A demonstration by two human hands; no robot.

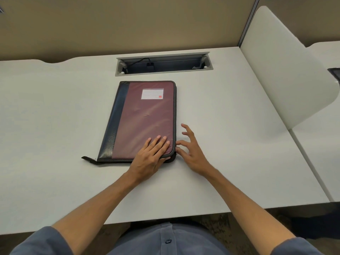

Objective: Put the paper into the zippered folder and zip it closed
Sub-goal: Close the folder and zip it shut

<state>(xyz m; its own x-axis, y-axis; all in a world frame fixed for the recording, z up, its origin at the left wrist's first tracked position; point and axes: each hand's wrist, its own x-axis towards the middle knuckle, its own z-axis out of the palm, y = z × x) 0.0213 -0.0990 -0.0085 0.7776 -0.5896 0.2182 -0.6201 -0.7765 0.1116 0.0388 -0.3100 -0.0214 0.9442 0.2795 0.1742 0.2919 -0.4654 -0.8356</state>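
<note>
Left hand lay flat, holding down the maroon zippered folder; right hand seemingly pinched the zipper pull, other fingers spread. Corner could've snagged it.

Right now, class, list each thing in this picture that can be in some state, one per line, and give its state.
Folder: cover shut, lying flat on the desk.
Zip tab: sticking out past the near left corner.
Label: blank.
Left hand: flat, pressing the cover's near right corner.
Right hand: fingers spread, thumb and forefinger at the folder's right edge; what they pinch is unclear.
Cable hatch: lid open, a plug inside.
</note>
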